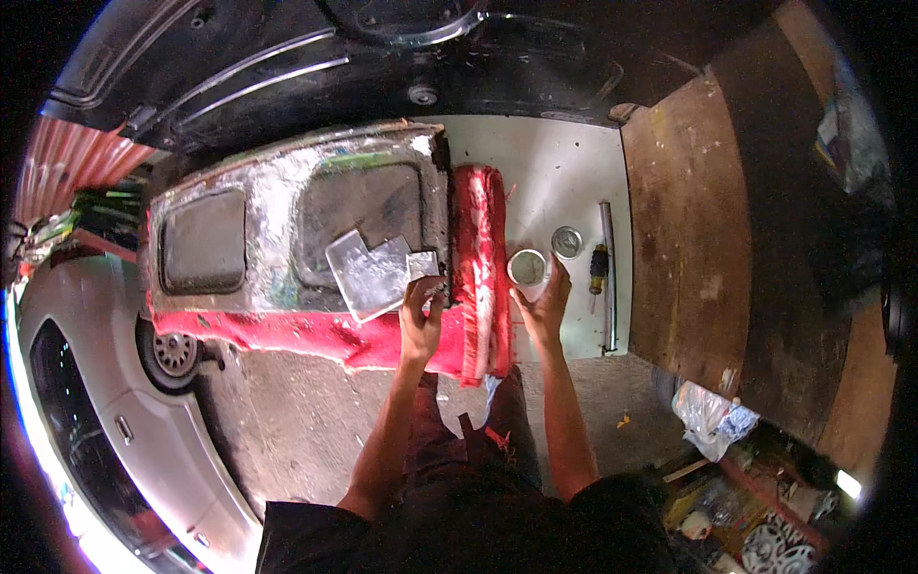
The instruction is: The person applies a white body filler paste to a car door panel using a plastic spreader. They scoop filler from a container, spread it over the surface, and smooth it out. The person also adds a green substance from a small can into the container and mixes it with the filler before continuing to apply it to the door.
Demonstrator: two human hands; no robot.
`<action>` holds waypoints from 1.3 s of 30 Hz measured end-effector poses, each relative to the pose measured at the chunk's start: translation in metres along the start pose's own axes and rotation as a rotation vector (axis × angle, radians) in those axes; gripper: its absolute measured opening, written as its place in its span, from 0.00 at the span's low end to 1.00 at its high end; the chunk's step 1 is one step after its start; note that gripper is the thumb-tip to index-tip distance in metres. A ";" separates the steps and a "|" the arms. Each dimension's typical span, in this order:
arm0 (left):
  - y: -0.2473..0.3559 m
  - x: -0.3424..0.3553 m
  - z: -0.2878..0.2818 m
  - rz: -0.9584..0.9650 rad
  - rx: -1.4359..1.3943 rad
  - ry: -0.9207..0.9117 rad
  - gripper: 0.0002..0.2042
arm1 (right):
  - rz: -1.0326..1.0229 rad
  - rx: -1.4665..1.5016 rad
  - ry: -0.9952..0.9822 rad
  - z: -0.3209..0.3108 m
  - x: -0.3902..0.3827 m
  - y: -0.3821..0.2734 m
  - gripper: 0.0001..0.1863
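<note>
My left hand (422,311) is closed, with some small greyish thing at its fingertips that I cannot make out, by the corner of flat translucent plates (368,273) lying on a worn, white-smeared panel (273,239) with two dark recesses. My right hand (545,306) grips an open round tin (526,267) with pale contents. A round metal lid (566,243) rests just beyond the tin on the white board (564,163). A screwdriver (599,270) with a dark and yellow handle lies to the right, alongside a metal rod (608,297).
Red padded fabric (478,201) lies under and beside the panel. A dark vehicle panel (373,57) arches across the top. A silver car (134,411) stands at left, wooden boards (679,239) are at right, and plastic bags (708,421) and clutter sit at lower right.
</note>
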State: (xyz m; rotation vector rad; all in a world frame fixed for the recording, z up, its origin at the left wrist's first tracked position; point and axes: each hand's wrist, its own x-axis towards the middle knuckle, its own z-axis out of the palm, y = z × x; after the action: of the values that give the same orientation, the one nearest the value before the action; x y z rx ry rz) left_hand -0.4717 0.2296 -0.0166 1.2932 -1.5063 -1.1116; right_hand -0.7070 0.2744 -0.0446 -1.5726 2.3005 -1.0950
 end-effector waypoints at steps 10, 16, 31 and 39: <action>0.006 -0.037 0.047 -0.191 -0.265 0.151 0.16 | -0.139 0.133 -0.324 -0.019 0.036 0.004 0.44; 0.041 -0.038 0.015 -0.227 -0.534 0.042 0.21 | -0.207 0.396 -0.434 -0.076 0.042 -0.092 0.47; 0.093 -0.036 -0.084 -0.239 -1.128 0.028 0.29 | -0.383 0.625 -0.655 -0.068 0.009 -0.206 0.51; 0.034 0.006 -0.185 -0.318 -1.160 -0.088 0.28 | 0.029 0.286 -0.316 0.023 -0.014 -0.164 0.18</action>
State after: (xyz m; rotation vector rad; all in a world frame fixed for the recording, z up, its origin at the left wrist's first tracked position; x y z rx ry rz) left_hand -0.3030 0.2077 0.0636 0.6368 -0.4594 -1.8504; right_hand -0.5666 0.2447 0.0396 -1.4743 1.8660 -1.0293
